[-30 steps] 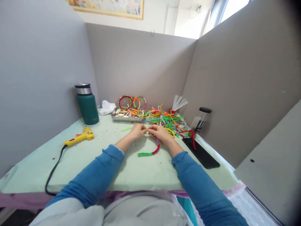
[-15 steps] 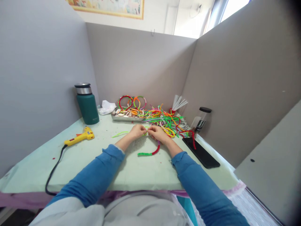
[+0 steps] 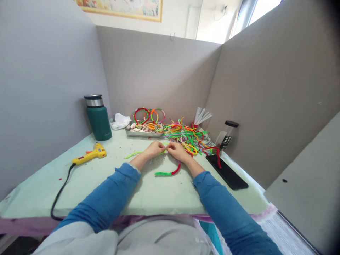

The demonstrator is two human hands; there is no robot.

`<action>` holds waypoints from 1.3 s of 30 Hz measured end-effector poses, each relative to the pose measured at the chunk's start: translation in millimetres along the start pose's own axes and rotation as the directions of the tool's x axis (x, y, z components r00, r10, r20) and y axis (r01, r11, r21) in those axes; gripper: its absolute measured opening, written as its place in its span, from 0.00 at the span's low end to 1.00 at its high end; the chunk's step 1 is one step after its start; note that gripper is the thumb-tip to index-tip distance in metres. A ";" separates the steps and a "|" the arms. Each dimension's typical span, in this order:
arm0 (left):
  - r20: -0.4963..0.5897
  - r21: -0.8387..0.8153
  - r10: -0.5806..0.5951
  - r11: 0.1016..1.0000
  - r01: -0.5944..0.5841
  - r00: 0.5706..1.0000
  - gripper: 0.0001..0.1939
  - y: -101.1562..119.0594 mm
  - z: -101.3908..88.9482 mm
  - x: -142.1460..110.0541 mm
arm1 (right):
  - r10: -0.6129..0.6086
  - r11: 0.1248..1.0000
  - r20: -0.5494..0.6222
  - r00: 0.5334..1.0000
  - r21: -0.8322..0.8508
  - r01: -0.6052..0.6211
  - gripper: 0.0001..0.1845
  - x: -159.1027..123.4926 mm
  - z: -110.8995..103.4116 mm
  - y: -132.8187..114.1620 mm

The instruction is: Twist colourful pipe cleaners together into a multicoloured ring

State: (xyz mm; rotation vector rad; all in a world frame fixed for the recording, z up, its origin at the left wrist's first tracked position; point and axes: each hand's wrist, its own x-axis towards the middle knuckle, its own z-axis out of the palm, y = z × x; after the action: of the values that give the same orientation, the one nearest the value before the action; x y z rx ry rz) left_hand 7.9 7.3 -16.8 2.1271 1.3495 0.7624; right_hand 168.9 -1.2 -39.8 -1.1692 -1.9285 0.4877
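My left hand (image 3: 156, 148) and my right hand (image 3: 175, 150) meet above the middle of the table, fingertips pinched close together. Between them is a pipe cleaner. Its yellow-green end (image 3: 133, 154) sticks out to the left behind my left wrist. From under my right hand hangs a curved pipe cleaner length (image 3: 170, 173), purple, then red, then green at its tip. Whether these are one joined piece is hidden by my fingers. Just beyond my right hand lies a heap of coloured pipe cleaners (image 3: 186, 132).
A yellow glue gun (image 3: 91, 154) with a black cord lies left, near a green bottle (image 3: 98, 118). Behind are a metal tray (image 3: 145, 134) of shells, pipe-cleaner rings (image 3: 142, 115) and a tissue (image 3: 120, 121). To the right are white glue sticks (image 3: 202, 116), a black-capped jar (image 3: 227, 136) and a black phone (image 3: 228, 173).
The yellow-green end has shifted slightly left and down. My hands stay almost in place, with small finger movements. Nothing else has visibly moved.
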 end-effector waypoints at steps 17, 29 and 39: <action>-0.066 0.454 0.185 0.881 -0.135 0.981 0.09 13.9 -6.4 -14.6 | -0.058 0.997 -0.024 0.998 -0.050 0.057 0.06 0.7 -2.0 -5.7; -0.067 0.471 0.261 0.859 -0.201 0.963 0.11 16.9 -8.1 -16.2 | 0.011 0.997 0.044 0.999 0.081 -0.015 0.07 -3.0 -16.6 -22.0; -0.056 0.297 0.268 0.924 -0.240 0.962 0.10 8.6 -7.4 -8.0 | -0.055 0.998 0.057 0.997 -0.007 0.056 0.08 -5.1 -18.5 -21.2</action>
State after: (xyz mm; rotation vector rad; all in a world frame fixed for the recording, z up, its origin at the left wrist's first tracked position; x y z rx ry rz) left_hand 5.4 -2.4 -7.2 2.5637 1.3138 0.8186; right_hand 173.3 -17.5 -16.8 -1.1147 -2.0077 0.4885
